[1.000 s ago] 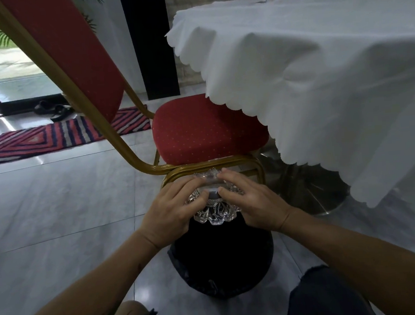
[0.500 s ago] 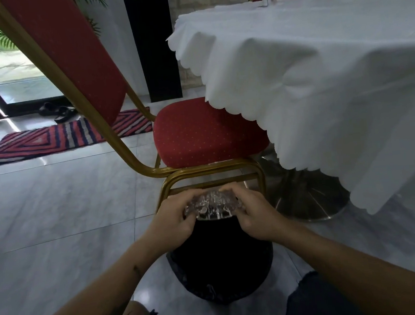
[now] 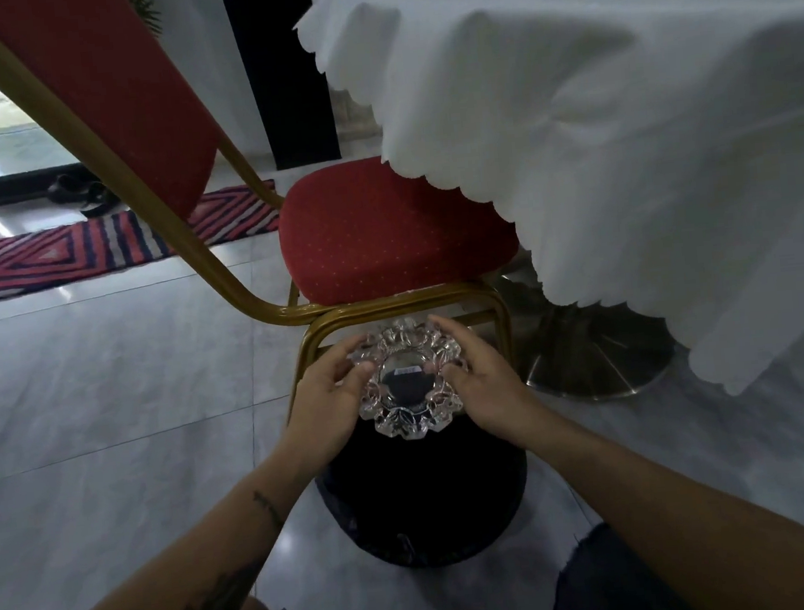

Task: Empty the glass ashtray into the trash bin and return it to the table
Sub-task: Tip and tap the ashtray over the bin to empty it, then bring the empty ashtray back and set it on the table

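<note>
The cut-glass ashtray (image 3: 408, 383) with its scalloped rim faces bowl-up toward me, held just above the far rim of the black trash bin (image 3: 424, 502). My left hand (image 3: 326, 399) grips its left edge and my right hand (image 3: 482, 378) grips its right edge. The bowl looks empty, with a small white label visible through its base. The bin stands on the floor between my knees, lined with a dark bag; its inside is too dark to read. The table (image 3: 616, 106), draped in a white scalloped cloth, is up and to the right.
A red chair with a gold frame (image 3: 384, 238) stands right behind the bin, its seat tucked under the tablecloth. The table's metal pedestal base (image 3: 594, 361) is on the floor to the right. A striped rug (image 3: 93, 244) and shoes lie far left by the glass door.
The ashtray was held upside down over the bin; both hands have turned it back upright and lifted it slightly. The view has tilted downward.
</note>
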